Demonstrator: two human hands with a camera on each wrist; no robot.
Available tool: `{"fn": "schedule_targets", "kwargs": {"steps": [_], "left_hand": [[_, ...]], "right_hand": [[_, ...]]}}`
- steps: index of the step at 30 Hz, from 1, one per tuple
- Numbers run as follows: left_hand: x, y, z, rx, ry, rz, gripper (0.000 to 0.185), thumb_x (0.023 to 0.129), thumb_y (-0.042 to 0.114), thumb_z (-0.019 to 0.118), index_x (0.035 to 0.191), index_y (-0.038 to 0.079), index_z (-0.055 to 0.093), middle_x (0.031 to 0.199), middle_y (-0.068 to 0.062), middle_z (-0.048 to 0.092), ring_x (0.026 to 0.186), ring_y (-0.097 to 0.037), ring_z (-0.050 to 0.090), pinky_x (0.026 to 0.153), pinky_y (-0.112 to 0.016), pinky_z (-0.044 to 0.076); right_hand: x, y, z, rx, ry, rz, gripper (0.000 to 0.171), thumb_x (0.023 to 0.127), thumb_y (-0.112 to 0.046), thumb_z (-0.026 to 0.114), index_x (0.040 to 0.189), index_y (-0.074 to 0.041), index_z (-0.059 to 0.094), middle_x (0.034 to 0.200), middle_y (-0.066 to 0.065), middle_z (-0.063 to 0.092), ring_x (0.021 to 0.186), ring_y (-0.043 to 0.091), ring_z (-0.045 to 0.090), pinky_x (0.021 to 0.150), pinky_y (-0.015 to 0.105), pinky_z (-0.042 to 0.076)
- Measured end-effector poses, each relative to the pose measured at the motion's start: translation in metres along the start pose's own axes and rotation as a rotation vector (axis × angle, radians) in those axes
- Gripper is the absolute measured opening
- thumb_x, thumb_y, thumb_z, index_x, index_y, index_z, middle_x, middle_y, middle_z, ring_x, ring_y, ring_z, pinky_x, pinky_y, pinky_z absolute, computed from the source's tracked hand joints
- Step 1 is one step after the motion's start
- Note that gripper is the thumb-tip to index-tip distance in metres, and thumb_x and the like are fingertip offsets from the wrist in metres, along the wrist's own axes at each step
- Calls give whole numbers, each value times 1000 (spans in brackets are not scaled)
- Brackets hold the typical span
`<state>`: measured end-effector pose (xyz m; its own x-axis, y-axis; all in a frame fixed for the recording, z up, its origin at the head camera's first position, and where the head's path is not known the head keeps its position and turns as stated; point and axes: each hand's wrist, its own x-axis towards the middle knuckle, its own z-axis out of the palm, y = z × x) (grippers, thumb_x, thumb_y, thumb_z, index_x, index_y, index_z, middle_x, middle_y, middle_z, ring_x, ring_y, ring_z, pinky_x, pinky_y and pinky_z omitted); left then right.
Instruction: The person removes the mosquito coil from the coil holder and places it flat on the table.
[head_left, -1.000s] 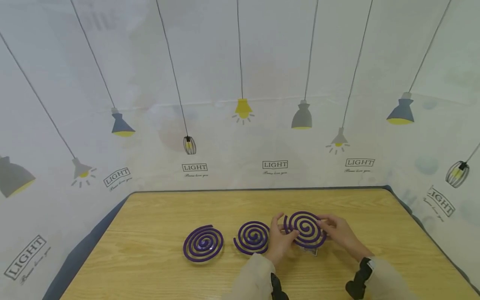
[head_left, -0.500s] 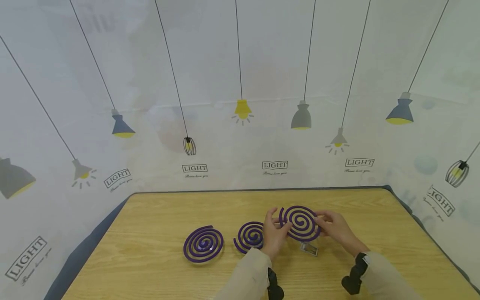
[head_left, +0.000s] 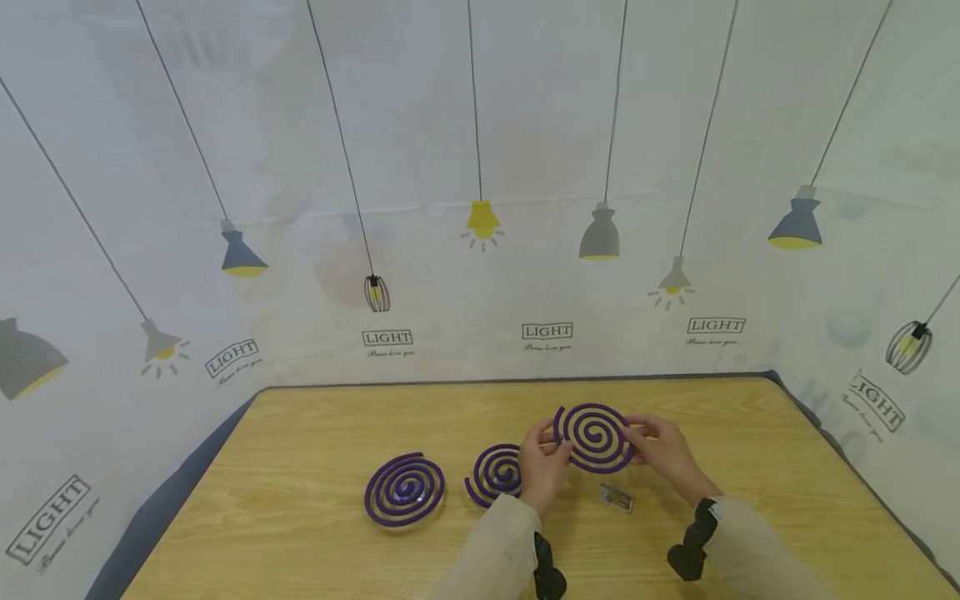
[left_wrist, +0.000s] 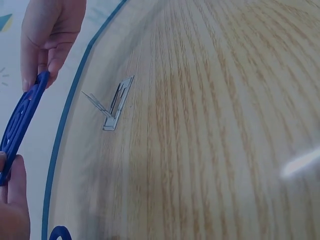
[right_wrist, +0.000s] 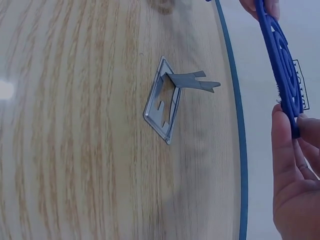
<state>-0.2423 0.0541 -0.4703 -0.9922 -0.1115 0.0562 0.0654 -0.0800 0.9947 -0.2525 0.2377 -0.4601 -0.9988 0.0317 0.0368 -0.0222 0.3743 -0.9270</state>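
Together pinching a purple mosquito coil (head_left: 593, 437) by opposite rims, left hand (head_left: 542, 468) and right hand (head_left: 666, 458), lifted clear above its metal stand (head_left: 617, 497) on the desk (head_left: 315, 533).

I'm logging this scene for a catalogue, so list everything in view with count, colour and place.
held mosquito coil: one, purple, lifted off the table, gripped at both edges.
mosquito coils on the table: two, purple; one at the left, one in the middle partly behind the left hand.
metal coil stand: one, silver, flat on the table with its prong bent up, below the held coil.
table: one, light wood grain, dark edge.
backdrop: one, white, printed with hanging lamps and the word LIGHT.
left hand: grips the held coil's left edge.
right hand: grips its right edge.
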Motion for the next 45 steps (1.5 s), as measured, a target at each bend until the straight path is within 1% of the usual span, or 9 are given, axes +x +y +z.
{"fn": "schedule_targets", "kwargs": {"steps": [5, 9, 12, 20, 23, 28, 39, 42, 45], "left_hand": [[4, -3, 0, 84, 39, 43, 38, 76, -5, 64, 113, -1, 57, 87, -11, 56, 73, -16, 59, 59, -24, 52], [8, -7, 0, 153, 61, 54, 37, 77, -3, 64, 113, 3, 58, 86, -6, 55, 75, -14, 56, 61, -23, 50], [10, -9, 0, 166, 54, 49, 37, 77, -2, 64, 113, 3, 58, 86, -5, 55, 76, -14, 55, 63, -23, 49], [11, -11, 0, 243, 18, 86, 38, 76, -5, 64, 113, 0, 57, 88, -7, 59, 77, -16, 57, 63, -23, 50], [11, -10, 1, 251, 14, 83, 39, 75, -7, 64, 113, -1, 57, 90, -9, 59, 78, -16, 58, 63, -23, 50], [12, -8, 0, 249, 20, 83, 39, 74, -8, 63, 112, -2, 57, 92, -10, 58, 79, -17, 59, 63, -23, 50], [13, -10, 3, 255, 16, 87, 38, 72, -12, 63, 109, -3, 58, 90, -10, 57, 78, -20, 59, 63, -24, 51], [12, -10, 5, 259, 39, 85, 39, 72, -12, 64, 109, -3, 58, 91, -10, 55, 77, -20, 59, 61, -24, 51], [11, -10, 9, 269, 85, 73, 40, 71, -12, 64, 109, -2, 59, 91, -9, 53, 75, -18, 58, 59, -23, 50]], "right_hand": [[5, 1, 3, 3, 12, 2, 35, 90, -10, 54, 118, 10, 49, 93, 19, 61, 63, 16, 62, 59, 32, 54], [9, 0, 5, -4, 12, -1, 35, 90, -12, 54, 118, 9, 50, 95, 21, 60, 65, 17, 62, 59, 30, 54], [10, 1, 5, -16, 10, 0, 36, 90, -12, 54, 118, 10, 49, 95, 21, 60, 66, 17, 62, 60, 31, 54], [13, 4, 3, -38, 20, 28, 34, 90, -10, 54, 116, 10, 50, 98, 23, 58, 67, 17, 62, 62, 33, 54], [14, 5, 3, -41, 18, 43, 35, 90, -11, 53, 117, 9, 50, 100, 23, 56, 68, 17, 61, 63, 33, 54], [17, 6, 5, -43, 2, 30, 35, 90, -11, 52, 118, 11, 48, 102, 25, 55, 71, 20, 62, 64, 34, 54], [19, 9, 6, -74, 13, 46, 29, 88, -7, 54, 111, 11, 52, 92, 19, 59, 65, 17, 60, 60, 35, 54], [20, 10, 7, -82, 18, 48, 28, 88, -6, 54, 109, 11, 52, 90, 18, 60, 64, 16, 60, 59, 35, 54], [22, 10, 8, -87, 20, 54, 27, 88, -6, 54, 109, 10, 53, 89, 17, 60, 64, 15, 59, 59, 34, 54]]}}
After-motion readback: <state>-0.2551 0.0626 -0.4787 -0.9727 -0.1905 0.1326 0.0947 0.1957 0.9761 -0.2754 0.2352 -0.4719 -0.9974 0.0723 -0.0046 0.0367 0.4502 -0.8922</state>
